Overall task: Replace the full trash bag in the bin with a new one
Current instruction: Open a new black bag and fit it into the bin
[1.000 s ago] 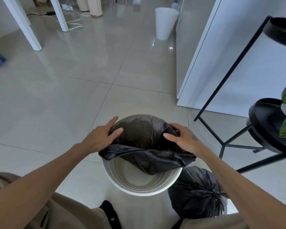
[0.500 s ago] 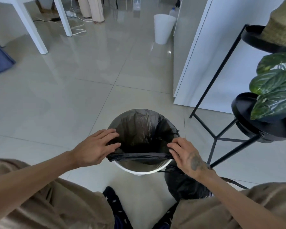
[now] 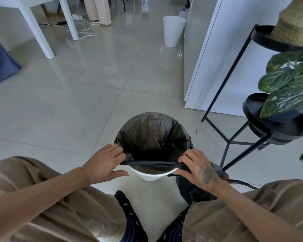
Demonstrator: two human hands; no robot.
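Holding the near edge of the new black trash bag [image 3: 152, 137], you have both hands at the white bin [image 3: 151, 174] on the tiled floor [image 3: 77, 105]. Your left hand [image 3: 103, 163] pinches the bag's edge at the left side of the bin, fingers curled over the plastic and the thumb stretched out toward the near rim. Your right hand [image 3: 198, 167] grips the same edge at the right side, fingers bunched on the gathered plastic. Between the two hands the edge runs as a taut dark band across the opening, just inside the near rim, which shows bare and white below it. On the far side and along both flanks the bag is already folded over the rim, and its body hangs open inside the bin.

Just right of the bin and under your right wrist, the full trash bag [image 3: 191, 191] sits on the floor, touching your right knee. A black plant stand [image 3: 276, 126] is further right, with green leaves [image 3: 285, 88] over its lower tray and a woven hat [image 3: 296, 23] on the upper one. Far ahead stands a second white bin [image 3: 173, 30] beside a white cabinet [image 3: 222, 58], and a white table leg [image 3: 40, 34] is at far left.
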